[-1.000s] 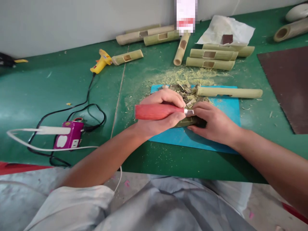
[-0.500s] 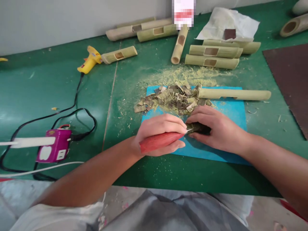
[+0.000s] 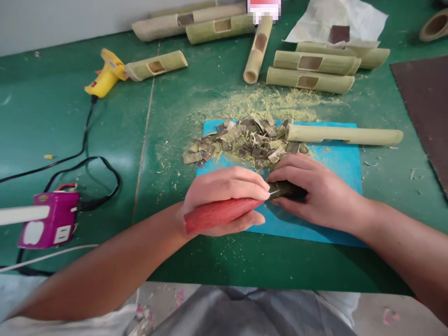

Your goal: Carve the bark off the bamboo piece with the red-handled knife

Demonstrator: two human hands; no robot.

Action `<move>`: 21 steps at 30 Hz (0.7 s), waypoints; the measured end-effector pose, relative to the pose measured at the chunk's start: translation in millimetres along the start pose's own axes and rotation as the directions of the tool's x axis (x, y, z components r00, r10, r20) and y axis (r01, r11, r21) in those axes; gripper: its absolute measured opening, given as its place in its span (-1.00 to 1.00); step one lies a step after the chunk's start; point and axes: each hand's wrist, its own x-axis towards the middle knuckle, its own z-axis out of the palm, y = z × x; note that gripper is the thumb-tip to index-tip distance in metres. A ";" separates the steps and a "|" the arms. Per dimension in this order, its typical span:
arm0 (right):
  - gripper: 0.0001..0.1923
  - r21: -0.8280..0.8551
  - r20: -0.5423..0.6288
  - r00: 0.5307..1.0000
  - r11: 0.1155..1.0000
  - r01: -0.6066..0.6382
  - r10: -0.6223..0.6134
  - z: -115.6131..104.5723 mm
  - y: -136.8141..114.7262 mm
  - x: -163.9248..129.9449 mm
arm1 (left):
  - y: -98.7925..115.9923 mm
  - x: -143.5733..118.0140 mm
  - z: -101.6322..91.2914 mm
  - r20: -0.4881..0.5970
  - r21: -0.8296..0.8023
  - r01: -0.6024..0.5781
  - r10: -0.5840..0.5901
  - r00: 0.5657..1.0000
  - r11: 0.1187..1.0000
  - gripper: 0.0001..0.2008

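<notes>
A carving tool with a red wooden handle [image 3: 224,213] lies in my left hand [image 3: 227,184], the fingers closed around it. Its short metal tip meets a dark green bamboo piece [image 3: 285,189], which my right hand [image 3: 315,186] grips and mostly covers. Both hands are over a blue sheet [image 3: 341,186]. Just beyond them sits a heap of bamboo chips and shavings [image 3: 248,142]. To the right of the heap, a pale bamboo tube [image 3: 364,135] lies across the sheet's far part.
Several cut bamboo tubes [image 3: 311,83] lie at the back, near a white paper [image 3: 336,18]. On the left are a yellow glue gun [image 3: 105,77] touching a bamboo tube [image 3: 168,64], and a purple power socket [image 3: 52,219] with cords. A dark brown mat [image 3: 425,102] is at right.
The camera view has shifted slightly, moving the items on the left further left in the picture. Both hands keep their grips, the tool tip still against the dark bamboo piece.
</notes>
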 end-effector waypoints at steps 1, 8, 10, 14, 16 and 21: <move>-0.85 0.000 0.003 1.000 1.000 0.001 -0.001 -0.2 0.0 0.1 | -0.4 -0.3 0.2 0.003 -0.001 0.002 -0.002 1.000 1.000 -0.72; -0.88 0.012 -0.008 1.000 1.000 0.004 -0.004 1.7 0.8 0.3 | -0.2 0.8 -1.4 0.034 0.050 0.036 -0.038 0.999 0.998 -0.72; -0.89 0.023 -0.013 1.000 1.000 -0.003 0.003 2.6 0.8 0.4 | 1.6 4.7 -1.7 0.068 0.087 0.028 -0.034 0.997 0.996 -0.73; -0.91 0.033 -0.019 1.000 0.999 0.014 -0.014 3.2 1.1 0.8 | 7.3 13.6 2.0 0.058 0.094 0.009 -0.014 0.998 0.996 -0.81; -0.91 0.033 -0.012 1.000 0.999 0.026 -0.025 3.0 1.4 0.8 | 10.2 16.0 4.9 0.079 0.118 -0.027 0.017 0.997 0.993 -0.84; -0.90 0.024 -0.001 0.998 0.998 0.060 -0.060 3.4 2.2 -0.8 | 10.8 13.4 8.7 0.010 0.112 -0.051 0.050 0.999 0.992 -0.84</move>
